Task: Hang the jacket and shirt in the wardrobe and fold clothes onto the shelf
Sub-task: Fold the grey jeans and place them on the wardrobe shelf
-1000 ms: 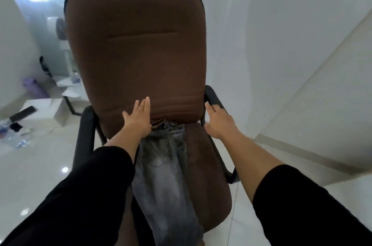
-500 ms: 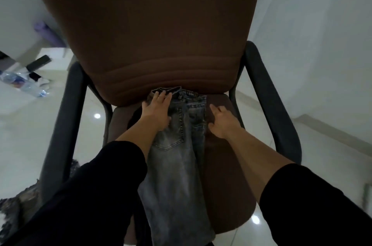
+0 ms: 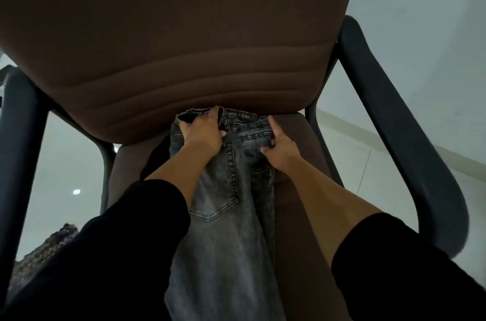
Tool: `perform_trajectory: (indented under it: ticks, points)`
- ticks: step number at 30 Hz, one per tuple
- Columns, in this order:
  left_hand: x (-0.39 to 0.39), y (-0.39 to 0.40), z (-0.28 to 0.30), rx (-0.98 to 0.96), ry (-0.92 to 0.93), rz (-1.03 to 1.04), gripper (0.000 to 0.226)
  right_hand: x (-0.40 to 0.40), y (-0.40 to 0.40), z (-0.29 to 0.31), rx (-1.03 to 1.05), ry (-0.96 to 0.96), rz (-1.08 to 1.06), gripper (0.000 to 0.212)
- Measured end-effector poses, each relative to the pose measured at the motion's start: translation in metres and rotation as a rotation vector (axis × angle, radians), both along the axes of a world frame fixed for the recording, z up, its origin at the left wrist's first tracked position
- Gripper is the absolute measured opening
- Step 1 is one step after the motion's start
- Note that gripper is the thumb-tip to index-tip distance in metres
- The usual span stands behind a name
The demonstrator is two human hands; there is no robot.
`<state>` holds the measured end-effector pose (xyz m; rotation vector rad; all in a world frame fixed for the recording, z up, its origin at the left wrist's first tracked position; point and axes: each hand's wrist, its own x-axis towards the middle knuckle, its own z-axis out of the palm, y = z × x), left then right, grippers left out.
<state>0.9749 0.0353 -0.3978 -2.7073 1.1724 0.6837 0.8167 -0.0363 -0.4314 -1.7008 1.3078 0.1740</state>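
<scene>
The soft, floppy grey denim jeans (image 3: 226, 215) lie on the brown padded chair seat (image 3: 297, 228), and the left hand (image 3: 203, 134) and right hand (image 3: 280, 147) grip the thick waistband, a good holding spot.

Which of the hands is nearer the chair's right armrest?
Right. The right hand grips the jeans' waistband on the side toward the right armrest; the left hand grips farther away.

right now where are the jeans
In the head view the grey jeans lie lengthwise on the brown chair seat, waistband against the backrest, gripped by the left hand and right hand.
</scene>
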Motion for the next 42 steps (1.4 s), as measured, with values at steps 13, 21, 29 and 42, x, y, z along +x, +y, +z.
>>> perform_trajectory:
  ticks: [13,21,29,42]
  points:
    - [0.040,0.081,0.107,-0.493,0.371,0.099,0.038,-0.011,0.043,0.117,-0.015,-0.282,-0.105,0.068]
    - [0.017,0.150,0.258,-0.633,0.319,-0.165,0.030,-0.049,0.108,0.244,-0.167,-0.472,-0.127,0.063]
    - [-0.110,0.229,0.409,-0.779,0.072,-0.432,0.036,-0.118,0.210,0.392,0.027,-0.764,-0.211,0.053]
    - [-0.216,0.295,0.568,-0.810,-0.223,-0.584,0.076,-0.236,0.319,0.548,-0.379,-1.090,-0.087,0.033]
